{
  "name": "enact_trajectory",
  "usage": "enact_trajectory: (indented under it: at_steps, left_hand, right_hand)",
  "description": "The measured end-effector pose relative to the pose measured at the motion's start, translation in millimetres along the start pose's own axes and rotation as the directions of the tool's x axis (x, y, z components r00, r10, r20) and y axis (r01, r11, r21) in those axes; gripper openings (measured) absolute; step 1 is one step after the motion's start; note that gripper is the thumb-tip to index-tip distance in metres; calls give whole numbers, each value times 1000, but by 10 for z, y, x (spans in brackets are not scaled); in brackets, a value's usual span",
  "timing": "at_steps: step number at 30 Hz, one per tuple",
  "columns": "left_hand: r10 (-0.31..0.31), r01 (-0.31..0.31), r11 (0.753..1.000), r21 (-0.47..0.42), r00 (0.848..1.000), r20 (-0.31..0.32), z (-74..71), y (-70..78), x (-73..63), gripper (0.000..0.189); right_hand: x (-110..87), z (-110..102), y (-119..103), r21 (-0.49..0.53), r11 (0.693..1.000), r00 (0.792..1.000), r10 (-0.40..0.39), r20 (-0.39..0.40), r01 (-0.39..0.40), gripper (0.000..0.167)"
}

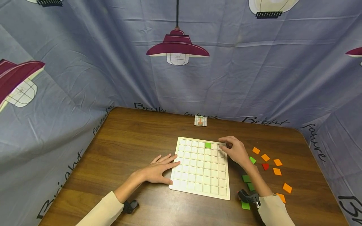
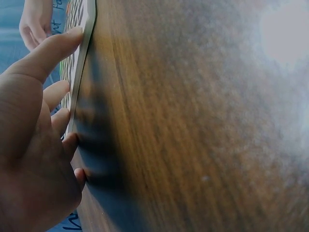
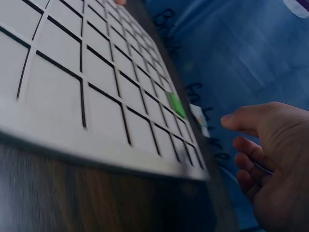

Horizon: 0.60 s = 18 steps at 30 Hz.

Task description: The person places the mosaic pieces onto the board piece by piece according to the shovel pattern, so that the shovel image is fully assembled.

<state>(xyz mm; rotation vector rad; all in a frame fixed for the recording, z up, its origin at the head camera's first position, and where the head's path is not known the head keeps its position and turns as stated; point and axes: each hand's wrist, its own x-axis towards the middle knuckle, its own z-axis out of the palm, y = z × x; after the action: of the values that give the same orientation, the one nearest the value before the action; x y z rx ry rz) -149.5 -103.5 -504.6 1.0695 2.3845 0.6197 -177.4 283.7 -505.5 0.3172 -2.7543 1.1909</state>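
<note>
A pale grid board (image 1: pixel 199 169) of square cells lies on the wooden table. One green square tile (image 1: pixel 207 145) sits in a cell of its far row, right of the middle; the right wrist view shows the same green tile (image 3: pixel 176 105). My left hand (image 1: pixel 156 171) is spread flat at the board's left edge, thumb and fingertips right at the rim. Over the far right corner of the board is my right hand (image 1: pixel 234 150), thumb apart from its loosely bent fingers. Nothing shows between the fingers of that right hand (image 3: pixel 280 154) in its wrist view.
Orange tiles (image 1: pixel 277 171), a red tile (image 1: pixel 265 166) and green tiles (image 1: pixel 246 178) lie scattered right of the board, some beneath my right forearm. Behind the board, by the table's far edge, stands a small patterned card (image 1: pixel 200 121). A blue-grey curtain (image 1: pixel 226 78) surrounds the table.
</note>
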Motion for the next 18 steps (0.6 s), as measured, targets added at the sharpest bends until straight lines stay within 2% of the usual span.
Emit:
enact_trajectory:
  at_steps: [10,18]
  left_hand:
    - [-8,8,1000,2,1000,6,0,8,9,82]
    - [-3,3,1000,-1,1000,-1,17,-3,10,81]
  right_hand:
    - [-441,-467,271,-31,993,990,112,-81,-115,38]
    - [-767,-634,499,-100,966,966,224,-131,-237,43]
